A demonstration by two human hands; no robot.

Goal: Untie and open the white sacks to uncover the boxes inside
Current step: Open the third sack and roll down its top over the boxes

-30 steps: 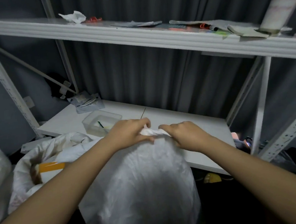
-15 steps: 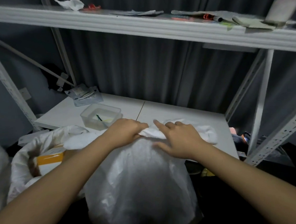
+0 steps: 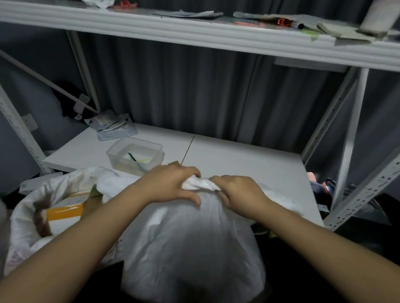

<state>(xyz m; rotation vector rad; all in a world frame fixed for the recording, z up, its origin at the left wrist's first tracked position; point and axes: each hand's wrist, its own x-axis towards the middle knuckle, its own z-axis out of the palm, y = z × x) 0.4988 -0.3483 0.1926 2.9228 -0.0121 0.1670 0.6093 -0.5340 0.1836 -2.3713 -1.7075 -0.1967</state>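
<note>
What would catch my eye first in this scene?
Two bare hands, left hand and right hand, pinch the twisted knot atop a white sack at centre. To its left, an open sack shows a box with an orange stripe.

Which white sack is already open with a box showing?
The left sack: its mouth gapes, and a box with an orange band shows inside. The centre sack is tied shut; the left hand and right hand grip its knot.

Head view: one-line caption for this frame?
Both hands, left hand and right hand, grip the knotted top of a white sack by a shelf.
</note>
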